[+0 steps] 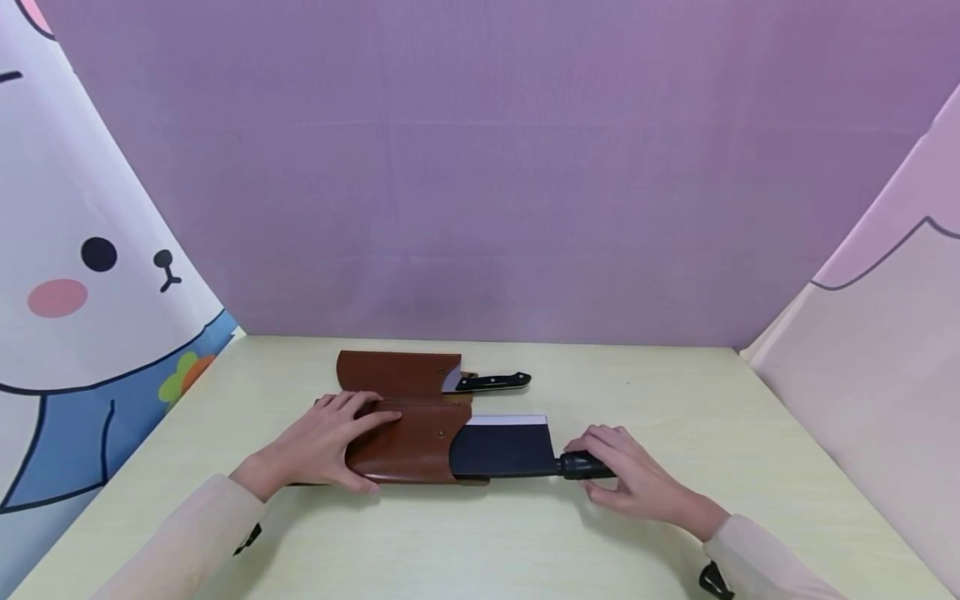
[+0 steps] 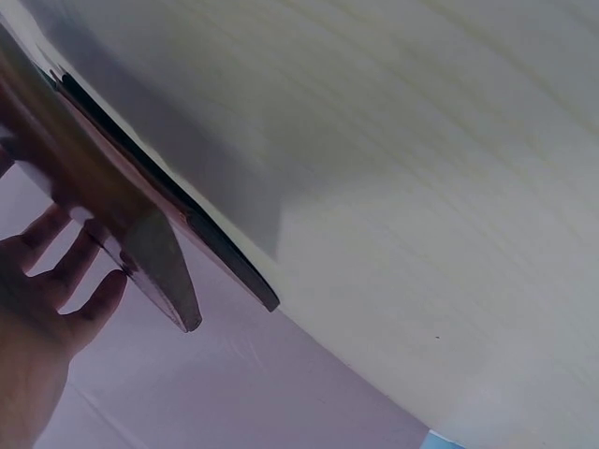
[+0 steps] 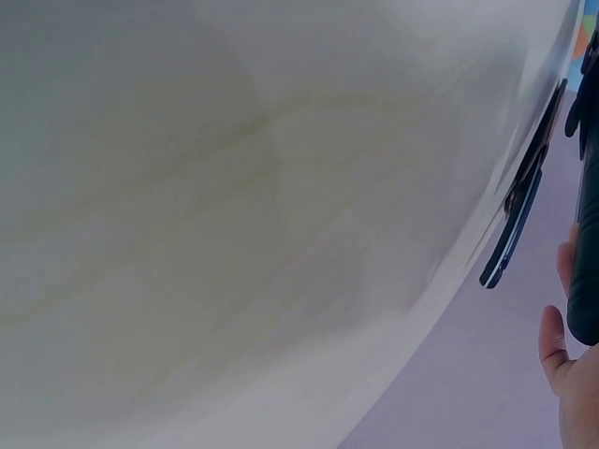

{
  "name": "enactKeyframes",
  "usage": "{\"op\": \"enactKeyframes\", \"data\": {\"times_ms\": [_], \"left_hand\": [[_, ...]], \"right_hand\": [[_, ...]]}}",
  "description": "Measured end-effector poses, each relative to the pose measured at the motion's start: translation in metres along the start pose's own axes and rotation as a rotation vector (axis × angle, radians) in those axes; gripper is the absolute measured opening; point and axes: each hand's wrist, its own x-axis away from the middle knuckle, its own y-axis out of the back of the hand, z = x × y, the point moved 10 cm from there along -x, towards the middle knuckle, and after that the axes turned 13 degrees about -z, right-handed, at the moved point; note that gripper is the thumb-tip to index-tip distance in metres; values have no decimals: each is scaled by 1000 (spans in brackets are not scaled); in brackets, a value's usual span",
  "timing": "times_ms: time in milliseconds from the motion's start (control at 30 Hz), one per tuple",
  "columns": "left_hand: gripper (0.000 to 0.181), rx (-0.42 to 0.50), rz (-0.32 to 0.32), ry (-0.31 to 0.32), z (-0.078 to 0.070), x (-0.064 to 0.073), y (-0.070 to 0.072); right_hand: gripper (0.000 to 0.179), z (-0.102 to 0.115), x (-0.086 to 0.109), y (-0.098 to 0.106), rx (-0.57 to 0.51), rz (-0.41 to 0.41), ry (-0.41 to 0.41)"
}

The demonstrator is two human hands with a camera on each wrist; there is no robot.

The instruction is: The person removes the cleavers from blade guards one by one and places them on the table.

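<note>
A brown leather knife case point(image 1: 408, 454) lies across the table in front of me. From its near pocket, towards the right, sticks a cleaver point(image 1: 506, 450) with a dark blade and pale edge. My right hand point(image 1: 637, 479) grips the cleaver's black handle point(image 3: 588, 253) between fingers and thumb. On the case's left part rests my left hand point(image 1: 322, 442), fingers spread over the leather and thumb at the near edge. A smaller knife with a black riveted handle point(image 1: 495, 382) sits in the far pocket. The rest of both blades is hidden by leather.
The pale wood-grain table point(image 1: 465, 550) ends at a purple backdrop point(image 1: 480, 183). A printed cartoon panel point(image 1: 90, 350) stands along the left side. Another pale panel point(image 1: 877, 367) borders the right side.
</note>
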Motion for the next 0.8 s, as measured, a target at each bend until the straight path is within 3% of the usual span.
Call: {"op": "enactKeyframes", "data": {"times_ms": [467, 800], "left_hand": [[95, -5, -9, -7, 2, 3, -1], [95, 2, -41, -16, 3, 4, 2]], "right_hand": [[43, -11, 9, -1, 16, 69, -77], [44, -12, 10, 3, 17, 67, -87]]}}
